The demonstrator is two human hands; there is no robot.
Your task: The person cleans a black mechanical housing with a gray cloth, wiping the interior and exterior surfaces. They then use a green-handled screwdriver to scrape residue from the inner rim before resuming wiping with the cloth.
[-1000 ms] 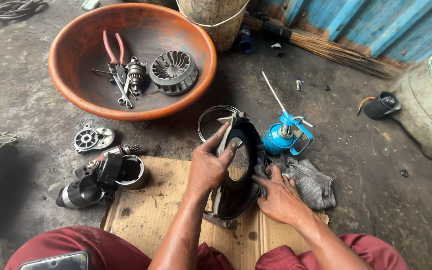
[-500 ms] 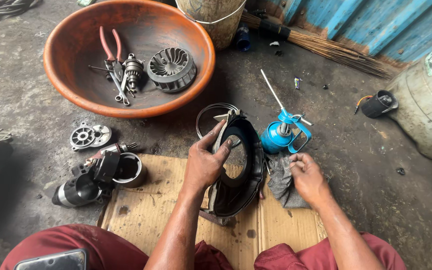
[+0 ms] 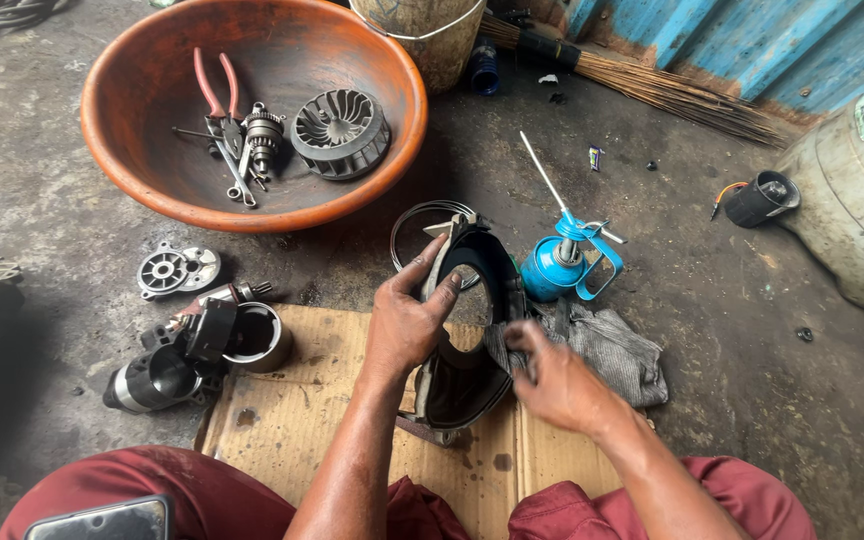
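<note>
A black ring-shaped housing [image 3: 500, 275] stands on edge on a sheet of cardboard [image 3: 292, 420] in front of my knees. My left hand [image 3: 407, 325] grips its upper left rim, thumb and fingers spread over the edge. My right hand [image 3: 562, 385] is just right of the housing, fingers pinched on the edge of a grey rag [image 3: 617, 350] that lies beside it. A thin wire ring [image 3: 422, 215] lies on the floor behind the housing.
A blue oil can [image 3: 552, 268] with a long spout stands behind the rag. An orange basin [image 3: 252, 215] holds red pliers [image 3: 214, 90] and a fan wheel [image 3: 340, 130]. Motor parts [image 3: 157, 375], a metal cup [image 3: 257, 335] and a round plate [image 3: 174, 270] lie left. A grey tank [image 3: 857, 200] is right.
My right hand left the housing's right side, went out to the grey rag, and now comes back toward the housing with the rag. My left hand kept its grip.
</note>
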